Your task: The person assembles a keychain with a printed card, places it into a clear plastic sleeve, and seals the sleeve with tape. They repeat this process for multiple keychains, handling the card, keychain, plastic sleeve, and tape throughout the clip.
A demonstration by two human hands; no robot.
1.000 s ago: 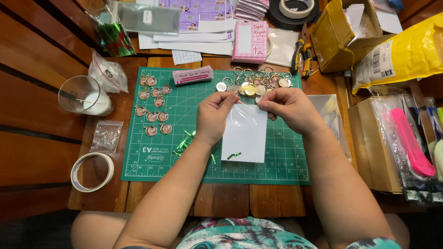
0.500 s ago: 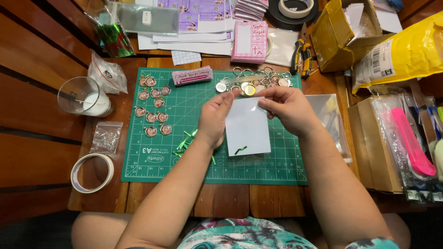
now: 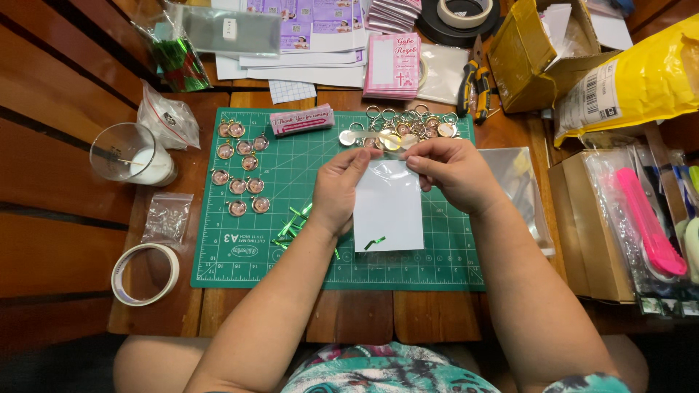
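Both my hands hold a small clear plastic bag with a white card inside (image 3: pixel 389 207) over a green cutting mat (image 3: pixel 240 244). My left hand (image 3: pixel 338 191) grips the bag's upper left edge. My right hand (image 3: pixel 455 173) pinches its top right edge, fingers closed at the bag's mouth. A heap of round keychains with metal rings (image 3: pixel 397 131) lies just beyond my fingers. Several round pink keychain pendants (image 3: pixel 240 167) are spread over the mat's left part. Green ribbon scraps (image 3: pixel 291 225) lie by my left wrist.
A glass cup (image 3: pixel 131 154), small zip bags (image 3: pixel 167 218) and a tape roll (image 3: pixel 144 273) sit at the left. Printed sheets (image 3: pixel 306 44), pink cards (image 3: pixel 393 65) and pliers (image 3: pixel 473 84) lie beyond the mat. Cardboard boxes (image 3: pixel 582 233), a yellow mailer (image 3: pixel 641 80) and packaged pink items (image 3: pixel 652 225) crowd the right.
The bag has shifted slightly up and away from me. My right hand's fingers have closed in on its top edge beside my left hand.
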